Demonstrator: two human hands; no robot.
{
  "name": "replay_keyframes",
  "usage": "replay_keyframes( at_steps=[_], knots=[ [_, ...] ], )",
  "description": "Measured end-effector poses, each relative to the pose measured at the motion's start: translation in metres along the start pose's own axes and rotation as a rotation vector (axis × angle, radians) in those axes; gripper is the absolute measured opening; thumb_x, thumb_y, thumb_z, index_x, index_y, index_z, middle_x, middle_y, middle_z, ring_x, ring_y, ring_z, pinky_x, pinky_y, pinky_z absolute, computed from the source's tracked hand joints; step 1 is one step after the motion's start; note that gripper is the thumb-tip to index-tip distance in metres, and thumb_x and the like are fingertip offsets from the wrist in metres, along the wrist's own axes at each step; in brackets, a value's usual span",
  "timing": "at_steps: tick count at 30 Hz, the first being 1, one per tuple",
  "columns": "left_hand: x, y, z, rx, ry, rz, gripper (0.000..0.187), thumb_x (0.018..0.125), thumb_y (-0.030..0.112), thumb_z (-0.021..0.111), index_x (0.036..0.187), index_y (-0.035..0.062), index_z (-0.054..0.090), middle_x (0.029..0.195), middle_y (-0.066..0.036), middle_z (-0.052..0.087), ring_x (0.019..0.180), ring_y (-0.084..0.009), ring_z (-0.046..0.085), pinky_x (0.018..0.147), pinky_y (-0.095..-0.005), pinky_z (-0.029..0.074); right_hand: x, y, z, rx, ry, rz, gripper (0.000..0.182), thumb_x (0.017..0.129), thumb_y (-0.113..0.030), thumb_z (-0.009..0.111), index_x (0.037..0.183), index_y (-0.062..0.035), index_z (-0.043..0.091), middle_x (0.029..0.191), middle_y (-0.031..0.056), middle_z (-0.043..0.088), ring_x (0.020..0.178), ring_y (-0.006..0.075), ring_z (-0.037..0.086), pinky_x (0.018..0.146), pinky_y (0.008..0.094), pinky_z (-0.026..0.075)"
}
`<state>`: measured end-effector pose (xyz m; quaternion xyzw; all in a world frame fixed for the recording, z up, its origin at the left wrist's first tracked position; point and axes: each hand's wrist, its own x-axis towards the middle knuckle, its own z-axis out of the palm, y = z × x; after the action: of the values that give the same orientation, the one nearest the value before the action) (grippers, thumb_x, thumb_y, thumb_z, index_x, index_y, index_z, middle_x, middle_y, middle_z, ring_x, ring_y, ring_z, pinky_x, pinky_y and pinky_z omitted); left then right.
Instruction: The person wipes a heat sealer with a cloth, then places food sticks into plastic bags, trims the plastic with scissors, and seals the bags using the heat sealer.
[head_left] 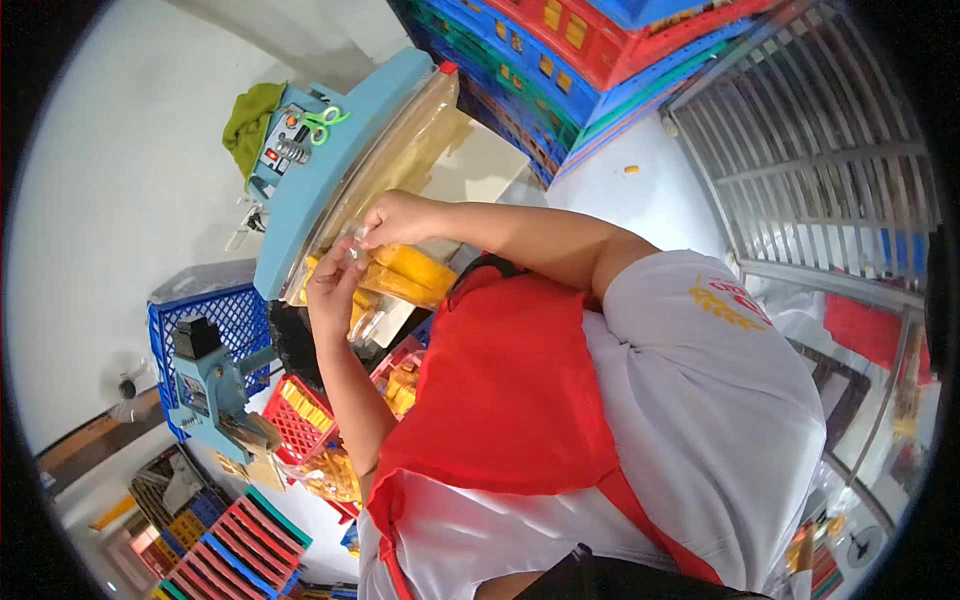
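Plastic-wrapped yellow pieces (410, 272) lie just left of centre, as I watch remotely, beside the long blue machine (345, 160); the pale shelf (485, 165) probably bears their weight. That likely lets my right hand (400, 218) and left hand (333, 285) pinch the clear film (356, 243) between closed fingertips.

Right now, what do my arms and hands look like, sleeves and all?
Your left hand and right hand look ungloved, and the forearms are uncovered. The short white sleeve on the right carries red lettering and a yellow, wheat-like emblem.
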<state>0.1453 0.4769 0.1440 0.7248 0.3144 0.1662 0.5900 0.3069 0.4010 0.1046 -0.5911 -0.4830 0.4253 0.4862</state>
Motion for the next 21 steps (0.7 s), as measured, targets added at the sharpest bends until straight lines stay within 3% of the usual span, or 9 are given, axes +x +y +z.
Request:
replay_keyframes(
  at_steps=[2,6,9,11,21],
  knots=[
    [0.006,-0.009,-0.004,0.078,-0.079,0.023,0.033,0.076,0.0,0.058,0.108,0.0004,0.055,0.076,0.005,0.048,0.071,-0.0049,0.045,0.068,-0.0182,0.039,-0.001,0.007,0.002,-0.023,0.006,-0.018,0.023,0.069,-0.022,0.062,0.067,0.0002,0.059,0.056,0.0076,0.056,0.052,0.0124,0.051,0.049,0.0277,0.04],
    [0.009,-0.018,-0.009,0.086,-0.131,0.004,0.031,0.076,0.0,0.058,0.107,0.001,0.056,0.079,0.003,0.053,0.074,-0.0051,0.048,0.07,-0.0185,0.04,-0.004,0.015,0.014,-0.024,0.127,-0.081,0.023,0.069,-0.022,0.061,0.067,0.0004,0.059,0.056,0.0086,0.056,0.052,0.0123,0.05,0.05,0.0281,0.04],
    [0.005,-0.012,-0.008,0.058,-0.112,0.044,0.029,0.077,0.002,0.058,0.105,0.0015,0.057,0.084,0.0,0.058,0.077,-0.0059,0.052,0.072,-0.0194,0.041,-0.006,0.011,0.017,-0.07,0.142,-0.116,0.023,0.068,-0.022,0.061,0.069,0.0002,0.06,0.057,0.0101,0.057,0.053,0.0133,0.052,0.051,0.0284,0.041],
    [0.0,-0.009,-0.012,0.05,-0.132,-0.041,0.025,0.077,0.003,0.058,0.102,0.0014,0.059,0.088,-0.003,0.061,0.078,-0.007,0.054,0.073,-0.0205,0.043,-0.008,0.008,0.022,-0.069,0.176,-0.092,0.022,0.069,-0.022,0.061,0.071,0.0,0.061,0.059,0.011,0.058,0.055,0.0144,0.054,0.053,0.0284,0.042],
    [-0.002,-0.014,-0.014,0.104,-0.045,0.064,0.019,0.077,0.003,0.057,0.096,-0.0002,0.061,0.084,-0.003,0.061,0.076,-0.0073,0.055,0.07,-0.0203,0.044,-0.012,-0.005,0.026,-0.07,0.179,-0.143,0.021,0.07,-0.02,0.06,0.073,0.0014,0.062,0.062,0.0106,0.059,0.057,0.0133,0.055,0.055,0.0274,0.042]
  ],
)
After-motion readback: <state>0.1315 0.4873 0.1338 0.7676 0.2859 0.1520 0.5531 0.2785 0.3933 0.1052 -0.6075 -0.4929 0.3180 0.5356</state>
